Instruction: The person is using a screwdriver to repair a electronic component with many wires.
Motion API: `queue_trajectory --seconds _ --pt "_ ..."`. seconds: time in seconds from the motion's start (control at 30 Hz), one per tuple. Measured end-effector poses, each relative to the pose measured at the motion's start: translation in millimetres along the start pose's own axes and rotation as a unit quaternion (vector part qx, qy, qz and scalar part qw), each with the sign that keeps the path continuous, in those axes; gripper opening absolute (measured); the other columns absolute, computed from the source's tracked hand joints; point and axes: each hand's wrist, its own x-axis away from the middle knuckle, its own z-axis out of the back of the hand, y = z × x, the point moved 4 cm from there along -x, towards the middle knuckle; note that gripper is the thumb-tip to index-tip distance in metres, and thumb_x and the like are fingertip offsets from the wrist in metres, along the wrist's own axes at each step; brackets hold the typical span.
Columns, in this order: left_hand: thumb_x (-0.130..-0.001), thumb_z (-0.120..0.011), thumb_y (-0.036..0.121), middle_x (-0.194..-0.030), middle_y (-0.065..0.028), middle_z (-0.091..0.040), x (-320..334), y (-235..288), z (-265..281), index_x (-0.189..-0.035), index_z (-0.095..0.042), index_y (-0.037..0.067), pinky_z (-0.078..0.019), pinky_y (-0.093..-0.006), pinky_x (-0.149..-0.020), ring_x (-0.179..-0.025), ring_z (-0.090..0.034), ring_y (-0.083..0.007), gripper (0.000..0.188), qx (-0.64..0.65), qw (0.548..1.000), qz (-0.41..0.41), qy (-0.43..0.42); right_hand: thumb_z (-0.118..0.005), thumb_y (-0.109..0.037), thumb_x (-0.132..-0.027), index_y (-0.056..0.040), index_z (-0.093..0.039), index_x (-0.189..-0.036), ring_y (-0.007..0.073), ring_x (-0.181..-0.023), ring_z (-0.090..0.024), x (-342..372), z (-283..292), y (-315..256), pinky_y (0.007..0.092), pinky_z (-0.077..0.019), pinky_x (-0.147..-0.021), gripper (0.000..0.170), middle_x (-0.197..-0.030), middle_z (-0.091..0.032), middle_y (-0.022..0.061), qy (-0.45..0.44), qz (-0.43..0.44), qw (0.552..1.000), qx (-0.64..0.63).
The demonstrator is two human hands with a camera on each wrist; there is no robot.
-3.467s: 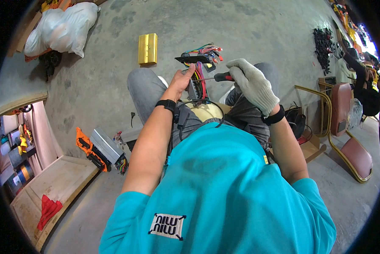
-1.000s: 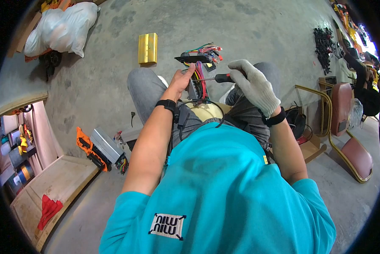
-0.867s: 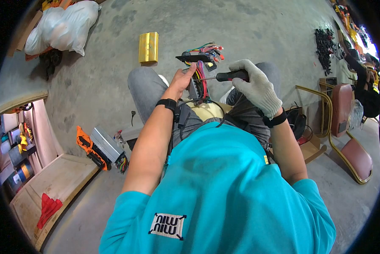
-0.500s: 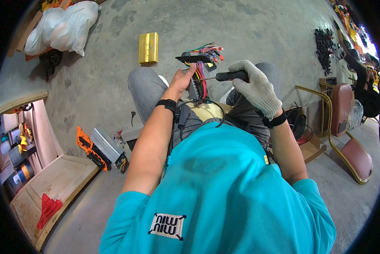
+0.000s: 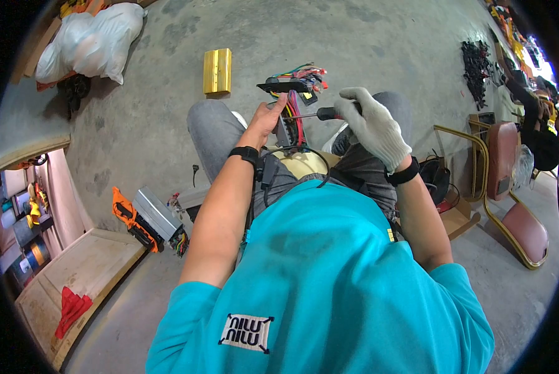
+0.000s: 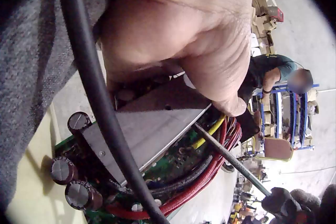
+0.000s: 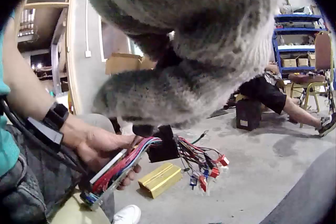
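My bare left hand (image 5: 265, 121) grips a circuit board (image 6: 176, 157) by its grey metal plate (image 6: 149, 127), thumb near the plate's far end. Red, yellow and black wires (image 5: 297, 118) run along the board towards a black panel (image 5: 278, 87). In my gloved right hand (image 5: 376, 129) is a screwdriver (image 5: 327, 113), held by its dark handle. Its shaft reaches the end of the metal plate beside the wires in the left wrist view; the tip's exact seat is hidden. Glove fingers (image 7: 152, 95) hide most of the handle in the right wrist view.
A gold finned case (image 5: 217, 71) lies on the floor ahead. To the left are a silver case (image 5: 157, 214), an orange tool (image 5: 127, 215) and a wooden board (image 5: 86, 262). Chairs (image 5: 502, 159) stand at the right. A black cable (image 6: 100, 98) crosses before the circuit board.
My gloved fingers have shifted around the screwdriver, now covering more of its handle than half a second ago. My left hand and the circuit board have stayed in place.
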Motion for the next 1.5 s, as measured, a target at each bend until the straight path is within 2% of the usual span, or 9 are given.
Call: queue_trajectory --seconds 0.5,0.6,0.8,0.87,1.0,1.1,1.3,1.4,1.5 --pt "-0.066 -0.069 0.093 -0.148 -0.0378 -0.044 -9 -9 2 -0.151 -0.023 -0.022 -0.0324 -0.0490 -0.119 -0.142 -0.044 -0.0384 0.150 0.006 0.999 0.026 -0.029 -0.068 -0.016 -0.095 -0.0008 -0.062 -0.125 0.0227 -0.098 -0.073 -8 6 -14 0.0349 -0.0565 -0.084 0.034 -0.105 -0.073 0.0153 -0.096 -0.032 0.992 -0.076" --pt "-0.066 -0.069 0.093 -0.148 -0.0379 -0.044 -7 -7 0 -0.151 -0.022 -0.022 -0.0322 -0.0493 -0.119 -0.142 -0.044 -0.0388 0.151 0.007 0.999 0.018 -0.026 -0.068 -0.017 -0.096 -0.0014 -0.063 -0.124 0.0215 -0.098 -0.074 -5 8 -19 0.0351 -0.0569 -0.084 0.032 -0.104 -0.074 0.0144 -0.053 0.120 0.987 -0.094" --pt "-0.065 -0.068 0.093 -0.148 -0.0380 -0.044 -1 -2 0 -0.151 -0.022 -0.022 -0.0332 -0.0495 -0.119 -0.142 -0.045 -0.0387 0.151 0.008 1.000 0.012 -0.003 -0.069 -0.009 -0.091 -0.0033 -0.063 -0.125 0.0219 -0.100 -0.073 -7 7 -13 0.0342 -0.0563 -0.088 0.034 -0.107 -0.073 0.0148 -0.117 -0.131 0.981 -0.083" --pt "-0.065 -0.068 0.094 -0.145 -0.0371 -0.047 -13 -13 2 -0.150 -0.023 -0.022 -0.0347 -0.0492 -0.118 -0.139 -0.047 -0.0375 0.151 0.008 1.000 0.009 -0.013 -0.069 -0.017 -0.095 -0.0031 -0.062 -0.125 0.0217 -0.090 -0.074 -7 3 -2 0.0343 -0.0571 -0.081 0.034 -0.100 -0.074 0.0146 -0.021 0.134 0.990 -0.048" --pt "-0.065 -0.069 0.093 -0.142 -0.0357 -0.050 5 2 -1 -0.149 -0.024 -0.023 -0.0367 -0.0483 -0.116 -0.135 -0.050 -0.0360 0.150 0.008 1.000 0.007 -0.014 -0.067 -0.020 -0.097 -0.0031 -0.063 -0.124 0.0214 -0.085 -0.073 -5 5 -11 0.0344 -0.0570 -0.078 0.032 -0.097 -0.074 0.0140 -0.007 0.140 0.988 -0.062" --pt "-0.066 -0.070 0.092 -0.140 -0.0346 -0.052 8 6 -3 -0.149 -0.025 -0.023 -0.0384 -0.0475 -0.114 -0.133 -0.052 -0.0347 0.149 0.020 1.000 -0.003 0.013 -0.067 -0.016 -0.095 -0.0028 -0.063 -0.123 0.0215 -0.090 -0.072 -4 7 -12 0.0347 -0.0564 -0.083 0.032 -0.102 -0.074 0.0142 -0.085 -0.099 0.990 -0.057" --pt "-0.066 -0.071 0.092 -0.140 -0.0353 -0.051 7 4 -2 -0.149 -0.025 -0.023 -0.0392 -0.0469 -0.114 -0.133 -0.052 -0.0349 0.149 0.023 1.000 0.002 0.016 -0.069 -0.023 -0.097 -0.0030 -0.063 -0.124 0.0215 -0.083 -0.073 -8 4 -4 0.0340 -0.0569 -0.078 0.034 -0.097 -0.074 0.0135 -0.016 0.146 0.988 -0.041" --pt "-0.068 -0.071 0.090 -0.141 -0.0355 -0.051 4 3 0 -0.149 -0.024 -0.023 -0.0401 -0.0468 -0.113 -0.133 -0.052 -0.0350 0.147 0.014 1.000 0.011 0.016 -0.068 -0.018 -0.095 -0.0029 -0.065 -0.121 0.0223 -0.085 -0.073 -4 7 -18 0.0342 -0.0570 -0.080 0.030 -0.099 -0.074 0.0139 0.004 0.135 0.990 -0.031" --pt "-0.070 -0.071 0.089 -0.142 -0.0357 -0.050 7 8 -1 -0.150 -0.024 -0.023 -0.0413 -0.0470 -0.112 -0.133 -0.053 -0.0348 0.145 0.009 0.999 0.012 -0.037 -0.069 -0.015 -0.092 -0.0029 -0.063 -0.123 0.0233 -0.093 -0.072 -4 6 -10 0.0345 -0.0563 -0.087 0.034 -0.105 -0.073 0.0146 -0.092 -0.119 0.983 -0.107"
